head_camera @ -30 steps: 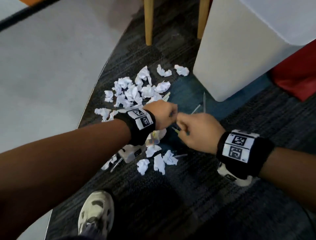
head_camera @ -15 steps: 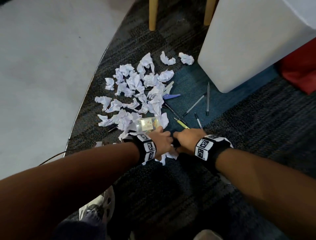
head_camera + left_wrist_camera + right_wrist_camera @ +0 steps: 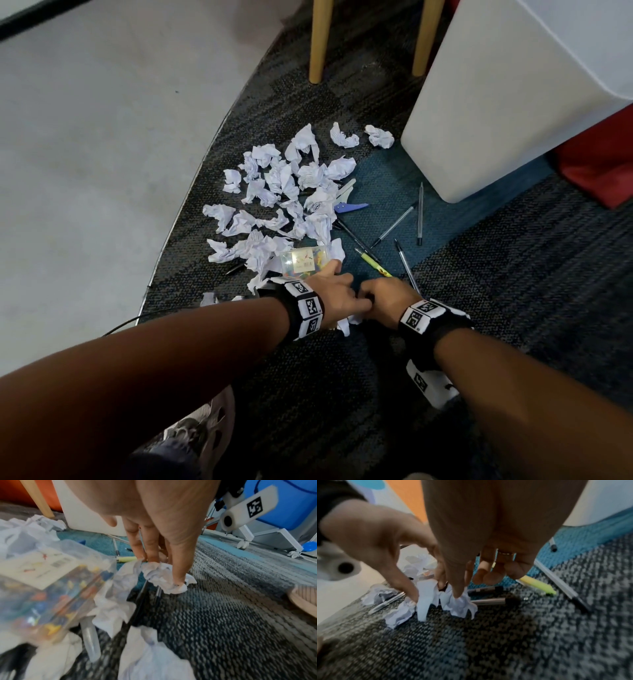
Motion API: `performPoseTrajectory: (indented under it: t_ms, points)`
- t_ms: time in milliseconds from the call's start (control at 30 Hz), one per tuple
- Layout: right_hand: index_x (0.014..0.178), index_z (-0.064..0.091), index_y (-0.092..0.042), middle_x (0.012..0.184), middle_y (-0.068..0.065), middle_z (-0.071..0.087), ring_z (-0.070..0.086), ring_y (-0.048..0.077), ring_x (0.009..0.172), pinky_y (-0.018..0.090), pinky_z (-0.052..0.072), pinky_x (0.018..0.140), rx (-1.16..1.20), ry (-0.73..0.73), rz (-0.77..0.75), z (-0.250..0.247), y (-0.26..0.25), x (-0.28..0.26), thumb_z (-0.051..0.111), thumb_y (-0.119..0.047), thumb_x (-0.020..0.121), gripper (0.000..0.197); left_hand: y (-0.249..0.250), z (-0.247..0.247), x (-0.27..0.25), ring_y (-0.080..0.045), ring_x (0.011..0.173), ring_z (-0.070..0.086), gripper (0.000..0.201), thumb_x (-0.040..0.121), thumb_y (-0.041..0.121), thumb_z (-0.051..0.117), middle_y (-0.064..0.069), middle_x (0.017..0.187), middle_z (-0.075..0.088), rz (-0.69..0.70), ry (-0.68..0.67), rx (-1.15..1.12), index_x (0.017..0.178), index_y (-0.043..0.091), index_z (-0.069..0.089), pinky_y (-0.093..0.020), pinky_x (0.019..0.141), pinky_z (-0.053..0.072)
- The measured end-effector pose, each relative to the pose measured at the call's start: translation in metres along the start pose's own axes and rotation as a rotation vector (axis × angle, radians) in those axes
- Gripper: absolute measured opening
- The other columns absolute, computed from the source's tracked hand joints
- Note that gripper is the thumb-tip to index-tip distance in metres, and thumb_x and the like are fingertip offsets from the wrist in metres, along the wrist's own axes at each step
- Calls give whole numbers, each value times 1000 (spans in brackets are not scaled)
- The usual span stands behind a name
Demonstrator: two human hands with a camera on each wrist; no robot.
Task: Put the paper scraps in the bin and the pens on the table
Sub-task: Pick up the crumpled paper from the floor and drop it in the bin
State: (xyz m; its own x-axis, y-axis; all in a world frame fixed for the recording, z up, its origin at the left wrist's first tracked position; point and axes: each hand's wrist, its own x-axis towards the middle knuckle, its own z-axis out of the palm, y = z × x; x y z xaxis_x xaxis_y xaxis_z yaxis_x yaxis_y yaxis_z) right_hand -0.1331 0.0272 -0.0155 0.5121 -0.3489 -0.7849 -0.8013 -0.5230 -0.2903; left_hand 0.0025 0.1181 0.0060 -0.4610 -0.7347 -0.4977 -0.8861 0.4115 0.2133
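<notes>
White bin [image 3: 513, 102] top beyond the frame edge.

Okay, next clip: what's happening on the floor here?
A person crouches over a carpet littered with crumpled paper scraps and several pens. Both hands meet at the near edge of the pile: the left hand and the right hand each pinch a paper scrap off the floor. A clear box of pins lies among the scraps. The white bin stands beyond the pens, which lie untouched on the carpet.
</notes>
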Motion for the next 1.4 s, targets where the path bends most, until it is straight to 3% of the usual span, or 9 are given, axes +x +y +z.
performPoseTrajectory:
  t_ms: [133, 333, 533, 667, 800, 967, 1067, 1167, 1400]
  points:
    - [116, 53, -25, 111, 1, 64, 62, 26, 103, 34, 51, 81, 14, -21, -26, 2, -4, 1, 81, -38, 69, 56, -4, -12, 5, -26, 106, 46, 21, 92, 24, 52, 2, 108, 61, -7, -23, -6, 114, 23, 53, -46, 95, 24]
    - [105, 62, -16, 106, 8, 65, 65, 31, 98, 38, 54, 79, 70, 43, -2, 25, -14, 3, 64, -32, 81, 28, -17, -19, 5, -20, 107, 47, 22, 86, 35, 64, 10, 109, 61, 16, -163, -41, 105, 30, 53, -42, 97, 27]
    - [106, 63, -16, 110, 8, 65, 63, 31, 100, 39, 53, 82, 129, 94, -10, 1, -5, 13, 49, -52, 69, 54, -38, -57, 6, -20, 93, 59, 28, 84, 40, 66, 8, 96, 67, 5, -145, -72, 104, 30, 48, -38, 98, 28]
    - [116, 62, -19, 119, 7, 62, 60, 29, 107, 38, 51, 88, 19, 163, -32, -41, 8, 2, 66, -45, 83, 42, -59, -121, 1, -18, 92, 59, 29, 86, 40, 65, 8, 94, 65, -24, 36, -100, 110, 30, 51, -33, 93, 35]
    - [113, 69, -30, 118, 2, 63, 60, 25, 108, 33, 46, 86, -62, 188, -96, -101, 23, -20, 61, -42, 92, 26, -74, -199, -4, -20, 88, 56, 31, 85, 48, 62, 8, 95, 59, -68, 285, -186, 107, 28, 53, -33, 73, 45]
    - [104, 73, -25, 98, 0, 72, 64, 18, 93, 27, 45, 73, 80, 393, -130, -167, 29, -66, 68, -40, 88, 22, -80, -282, -5, -15, 78, 52, 30, 81, 50, 66, 10, 85, 57, -101, 610, -228, 96, 27, 54, -29, 66, 38]
    - [91, 75, -25, 86, -3, 72, 64, 14, 84, 31, 51, 78, 246, 543, -164, -189, 32, -97, 74, -41, 83, 19, -82, -320, 4, -11, 74, 51, 29, 80, 51, 66, 13, 82, 54, -118, 745, -282, 95, 28, 54, -28, 65, 38]
    - [87, 75, -23, 81, -4, 72, 63, 8, 78, 26, 48, 75, 330, 623, -201, -200, 35, -121, 76, -40, 81, 19, -84, -345, 23, -1, 69, 47, 26, 82, 45, 66, 13, 91, 55, -110, 843, -315, 97, 28, 54, -23, 61, 34]
    - [84, 74, -20, 46, -24, 52, 44, 5, 44, 12, 31, 47, 427, 809, -289, -216, 45, -158, 79, -25, 82, 7, -90, -369, 80, -19, 87, 53, 26, 85, 39, 66, 4, 98, 57, -185, 856, -366, 99, 23, 52, -32, 76, 44]
